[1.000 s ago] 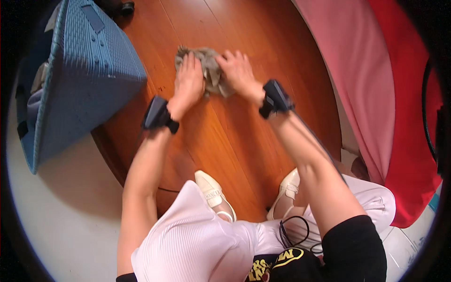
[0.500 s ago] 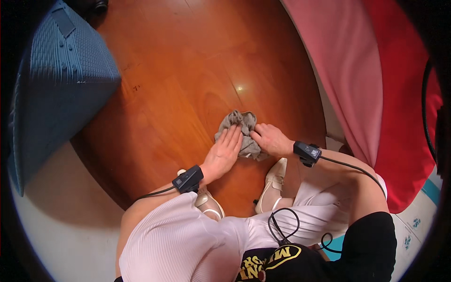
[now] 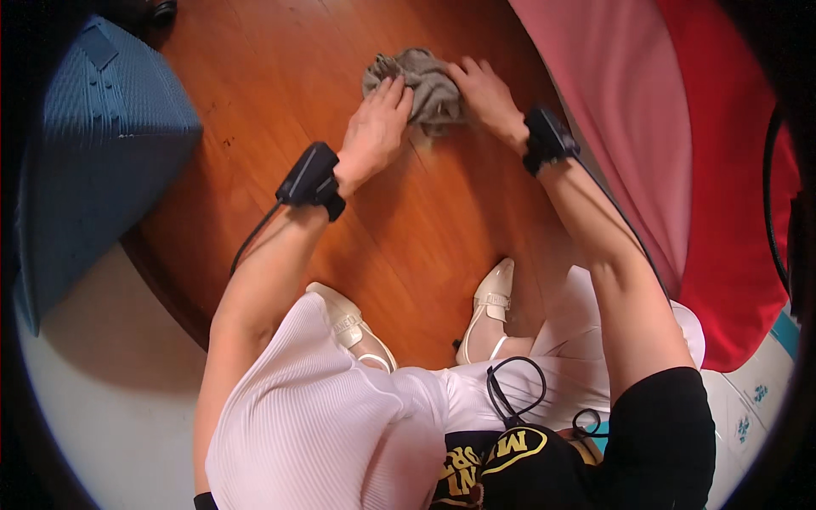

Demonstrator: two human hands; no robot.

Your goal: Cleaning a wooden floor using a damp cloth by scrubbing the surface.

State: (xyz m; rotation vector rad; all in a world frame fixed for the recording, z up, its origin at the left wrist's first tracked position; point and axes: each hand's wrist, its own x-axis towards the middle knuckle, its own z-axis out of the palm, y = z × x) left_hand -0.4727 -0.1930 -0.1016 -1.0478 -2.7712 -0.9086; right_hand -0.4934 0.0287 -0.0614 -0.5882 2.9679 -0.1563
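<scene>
A crumpled grey cloth (image 3: 429, 92) lies on the glossy reddish-brown wooden floor, out in front of my feet. My left hand (image 3: 379, 121) presses on its left side, the fingers bent over the folds. At the cloth's right edge is my right hand (image 3: 486, 95), its fingers curled against the fabric and slightly apart; the thumb is hard to make out. Both arms reach well forward, and a black device is strapped round each wrist, the left device (image 3: 311, 177) and the right device (image 3: 548, 140), each with a cable.
A blue woven-textured container or panel (image 3: 102, 170) stands at the left. Pink fabric (image 3: 625, 110) and red fabric (image 3: 731, 187) hang along the right. My cream shoes, the left shoe (image 3: 347, 321) and the right shoe (image 3: 493, 299), rest on the wood (image 3: 408, 221). Pale tiles (image 3: 110, 365) border it.
Both hands have slid the cloth forward across the wooden floor, away from my feet and slightly left. My arms are now stretched further out.
</scene>
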